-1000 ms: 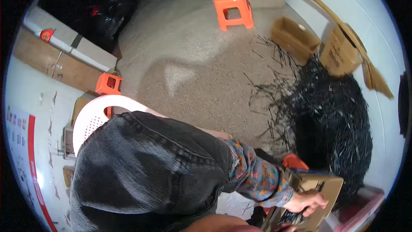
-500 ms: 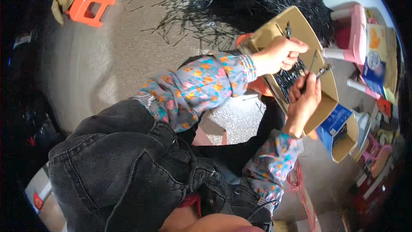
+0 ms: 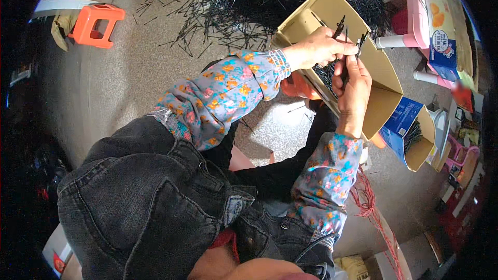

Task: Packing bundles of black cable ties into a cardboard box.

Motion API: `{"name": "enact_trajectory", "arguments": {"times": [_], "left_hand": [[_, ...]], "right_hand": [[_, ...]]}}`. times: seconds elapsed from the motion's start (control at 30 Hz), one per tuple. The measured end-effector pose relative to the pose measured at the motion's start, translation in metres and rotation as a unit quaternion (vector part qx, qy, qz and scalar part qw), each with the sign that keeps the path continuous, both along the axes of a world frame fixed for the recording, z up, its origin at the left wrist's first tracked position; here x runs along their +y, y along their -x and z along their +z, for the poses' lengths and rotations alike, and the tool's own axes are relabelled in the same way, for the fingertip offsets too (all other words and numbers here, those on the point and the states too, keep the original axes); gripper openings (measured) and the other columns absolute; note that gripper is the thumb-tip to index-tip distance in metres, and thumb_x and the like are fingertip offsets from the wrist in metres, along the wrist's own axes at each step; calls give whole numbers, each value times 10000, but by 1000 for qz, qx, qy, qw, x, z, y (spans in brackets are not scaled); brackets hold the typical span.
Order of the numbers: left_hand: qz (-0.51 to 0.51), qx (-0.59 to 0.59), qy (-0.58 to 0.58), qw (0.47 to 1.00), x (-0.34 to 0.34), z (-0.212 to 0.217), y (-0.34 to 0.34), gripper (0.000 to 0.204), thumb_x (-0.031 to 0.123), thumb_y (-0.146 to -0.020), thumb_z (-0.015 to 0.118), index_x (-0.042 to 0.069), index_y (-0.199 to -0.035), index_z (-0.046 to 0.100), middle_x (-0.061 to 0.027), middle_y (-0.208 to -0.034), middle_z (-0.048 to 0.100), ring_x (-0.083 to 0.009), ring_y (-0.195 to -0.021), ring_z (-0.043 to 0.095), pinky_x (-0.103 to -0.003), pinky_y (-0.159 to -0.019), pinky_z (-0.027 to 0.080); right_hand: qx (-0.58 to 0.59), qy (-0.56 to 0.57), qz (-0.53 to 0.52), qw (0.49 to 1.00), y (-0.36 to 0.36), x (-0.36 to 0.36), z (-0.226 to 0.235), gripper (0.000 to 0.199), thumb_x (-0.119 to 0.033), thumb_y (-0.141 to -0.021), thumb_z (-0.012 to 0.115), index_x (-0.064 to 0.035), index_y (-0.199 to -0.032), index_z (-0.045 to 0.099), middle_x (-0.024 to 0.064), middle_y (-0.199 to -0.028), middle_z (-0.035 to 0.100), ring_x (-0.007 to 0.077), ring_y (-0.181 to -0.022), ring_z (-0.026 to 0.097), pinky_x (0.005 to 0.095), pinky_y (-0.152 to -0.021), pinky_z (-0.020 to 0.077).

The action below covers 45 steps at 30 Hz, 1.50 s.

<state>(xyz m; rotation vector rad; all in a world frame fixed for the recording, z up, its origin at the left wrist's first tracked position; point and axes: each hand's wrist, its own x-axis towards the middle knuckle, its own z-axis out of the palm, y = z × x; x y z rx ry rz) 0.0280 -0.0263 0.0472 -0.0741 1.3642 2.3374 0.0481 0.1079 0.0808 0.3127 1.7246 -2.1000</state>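
Note:
My left hand (image 3: 316,47) is closed over the open cardboard box (image 3: 386,75), and a slim black plastic piece (image 3: 340,26) sticks up from its fingers. Close against it, my right hand (image 3: 355,88) pinches another slim black piece (image 3: 361,42) between thumb and fingers. The fingertips of both hands meet or nearly meet; their exact contact is hard to see. Beneath them, many thin black pieces (image 3: 324,75) lie inside the box, partly hidden by my hands.
A big heap of thin black strips (image 3: 290,0) covers the floor beyond the box, with loose ones scattered leftward. A smaller blue box (image 3: 403,116) holds more black pieces at right. An orange stool (image 3: 85,33), a pink stool (image 3: 421,18) and red cord (image 3: 365,205) stand or lie around.
My right hand has moved up to my left, and the fingertips that were apart now come together. The whole view has shifted slightly, with the box appearing higher and further left.

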Motion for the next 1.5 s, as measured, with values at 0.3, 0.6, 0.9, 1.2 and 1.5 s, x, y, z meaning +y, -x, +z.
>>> {"name": "enact_trajectory", "arguments": {"times": [0.3,0.6,0.9,1.2,1.5], "left_hand": [[49,-8,-88,995,-12,-9,7,227,253,-898,546,37,-956,584,77,-585,371,-6,-463,306,-161,-397,239],[149,-7,-107,983,-17,-18,13,267,303,-951,408,70,-878,516,10,-605,469,-87,-567,474,-230,-464,372],[37,-39,-105,993,-7,1,2,154,248,-860,612,114,-874,537,90,-543,346,-5,-403,306,-173,-345,190],[6,-26,-49,998,-7,7,1,185,256,-873,584,72,-889,575,85,-542,351,-7,-407,302,-175,-347,181],[172,-14,-102,980,-30,-26,29,263,281,-945,410,53,-872,517,-35,-693,532,-137,-646,536,-269,-494,445]], "right_hand": [[-11,-10,21,1000,4,6,-6,187,-224,-921,494,-50,-924,563,4,-619,513,49,-407,384,176,-324,258],[-7,58,45,997,3,8,-4,221,-227,-929,480,-35,-981,575,-26,-557,446,32,-387,331,179,-321,239],[19,-71,12,997,2,7,-8,181,-221,-893,558,-55,-874,628,-85,-524,373,5,-395,288,173,-343,200],[97,-170,40,980,0,10,-9,164,-208,-867,592,-58,-903,646,-95,-546,410,1,-432,297,182,-384,202],[155,-403,87,898,23,72,-40,178,-142,-777,639,-6,-889,664,56,-733,643,124,-639,565,249,-606,443]]}}
